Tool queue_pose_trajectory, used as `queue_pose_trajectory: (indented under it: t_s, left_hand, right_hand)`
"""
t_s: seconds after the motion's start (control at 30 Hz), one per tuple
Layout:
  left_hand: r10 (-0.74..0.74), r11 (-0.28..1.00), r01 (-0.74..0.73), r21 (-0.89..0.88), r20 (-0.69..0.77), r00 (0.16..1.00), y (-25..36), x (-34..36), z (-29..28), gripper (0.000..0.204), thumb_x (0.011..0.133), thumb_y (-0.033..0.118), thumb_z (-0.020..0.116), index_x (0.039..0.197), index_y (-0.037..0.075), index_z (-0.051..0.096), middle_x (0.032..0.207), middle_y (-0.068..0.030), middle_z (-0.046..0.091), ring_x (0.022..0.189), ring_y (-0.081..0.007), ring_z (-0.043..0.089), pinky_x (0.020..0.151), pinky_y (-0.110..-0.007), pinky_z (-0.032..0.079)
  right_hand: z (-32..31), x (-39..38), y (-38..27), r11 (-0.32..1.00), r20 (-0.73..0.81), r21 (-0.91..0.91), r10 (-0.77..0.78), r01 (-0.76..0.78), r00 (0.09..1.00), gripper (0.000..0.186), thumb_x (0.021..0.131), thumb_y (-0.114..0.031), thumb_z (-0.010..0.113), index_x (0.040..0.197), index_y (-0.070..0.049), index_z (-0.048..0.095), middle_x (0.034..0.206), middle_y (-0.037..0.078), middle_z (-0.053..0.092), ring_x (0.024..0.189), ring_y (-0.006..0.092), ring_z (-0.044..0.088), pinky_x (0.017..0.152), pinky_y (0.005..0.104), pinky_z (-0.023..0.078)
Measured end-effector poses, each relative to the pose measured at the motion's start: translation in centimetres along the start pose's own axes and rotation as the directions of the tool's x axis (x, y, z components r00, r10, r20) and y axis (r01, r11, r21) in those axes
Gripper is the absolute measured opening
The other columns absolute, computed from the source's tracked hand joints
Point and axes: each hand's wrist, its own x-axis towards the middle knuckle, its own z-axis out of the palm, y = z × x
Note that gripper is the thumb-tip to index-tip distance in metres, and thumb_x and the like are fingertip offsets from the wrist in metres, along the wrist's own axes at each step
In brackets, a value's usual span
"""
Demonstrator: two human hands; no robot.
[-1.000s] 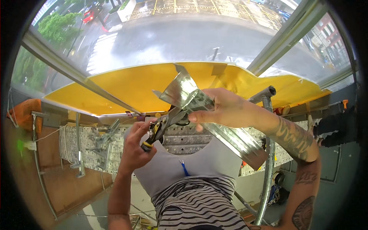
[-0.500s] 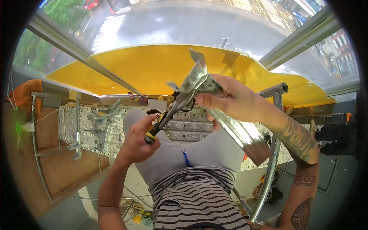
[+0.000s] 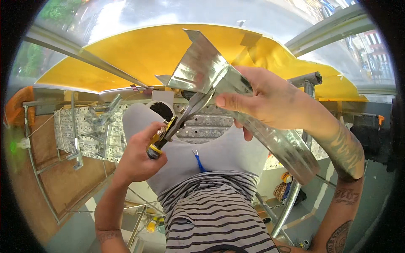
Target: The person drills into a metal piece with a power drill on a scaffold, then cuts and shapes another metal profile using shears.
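My left hand (image 3: 142, 152) is closed around the yellow-and-black handles of a pair of tin snips (image 3: 180, 119). The snips' jaws lie at a fold in a shiny sheet-metal channel (image 3: 287, 147); whether they bite into it I cannot tell. My right hand (image 3: 272, 99) grips that channel just beside the fold, thumb on top and fingertips curling beneath. Beyond the fold, the channel's far end is a bent flap (image 3: 198, 63) with pointed corners, angled up to the left. The other end slants down to the right, over my right thigh.
Below my hands runs a perforated metal scaffold plank (image 3: 206, 128), with metal offcuts (image 3: 103, 137) on its left part. Scaffold tubes (image 3: 310, 88) stand at the right. A yellow sheet (image 3: 139, 50) spans the far side before the glass. A blue-handled tool (image 3: 198, 162) rests in my lap.
The channel has turned so its bent flap shows broader and further left, while its other end has swung right. The snips and my left hand have shifted slightly left. The whole view has moved a little.
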Motion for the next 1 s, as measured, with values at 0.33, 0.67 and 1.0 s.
queue_pose_trajectory:
  t_s: [0.33, 0.67, 1.0]
  left_hand:
    - [0.364, 0.89, -0.354, -0.289, -0.019, 0.931, 1.8, 10.0, 9.1, 0.049, 0.073, 0.004, 0.058, 0.122, 0.001, 0.054, 0.097, -0.0048, 0.061, 0.093, -0.0142, 0.057, 0.089, -0.029, 0.045]
    - [0.602, 0.749, -0.431, -0.503, 0.247, 0.759, 13.4, 15.1, 15.2, 0.059, 0.069, 0.0, 0.061, 0.127, -0.005, 0.05, 0.097, -0.0098, 0.061, 0.088, -0.0177, 0.059, 0.084, -0.029, 0.048]
    - [0.616, 0.768, -0.424, -0.48, 0.369, 0.697, 17.0, 13.1, 16.8, 0.059, 0.071, -0.002, 0.063, 0.129, -0.005, 0.049, 0.099, -0.01, 0.061, 0.093, -0.0167, 0.061, 0.087, -0.031, 0.049]
  right_hand:
    - [-3.5, -9.1, -0.9, 0.929, -0.462, -0.335, -0.016, -0.158, 0.887, 0.03, 0.099, -0.028, 0.063, 0.109, 0.0, 0.056, 0.071, 0.002, 0.057, 0.061, 0.01, 0.056, 0.055, 0.0294, 0.05]
    - [-7.7, -23.4, -0.4, 0.348, -0.396, -0.907, -0.508, -0.238, 0.765, 0.035, 0.098, -0.032, 0.063, 0.11, 0.0, 0.059, 0.087, 0.013, 0.06, 0.085, 0.0233, 0.063, 0.074, 0.0371, 0.048]
    - [-4.9, -28.1, -2.3, 0.76, -0.793, -0.284, 0.157, -0.584, 0.589, 0.038, 0.099, -0.033, 0.058, 0.118, 0.0, 0.063, 0.085, 0.016, 0.065, 0.073, 0.021, 0.068, 0.065, 0.0314, 0.056]
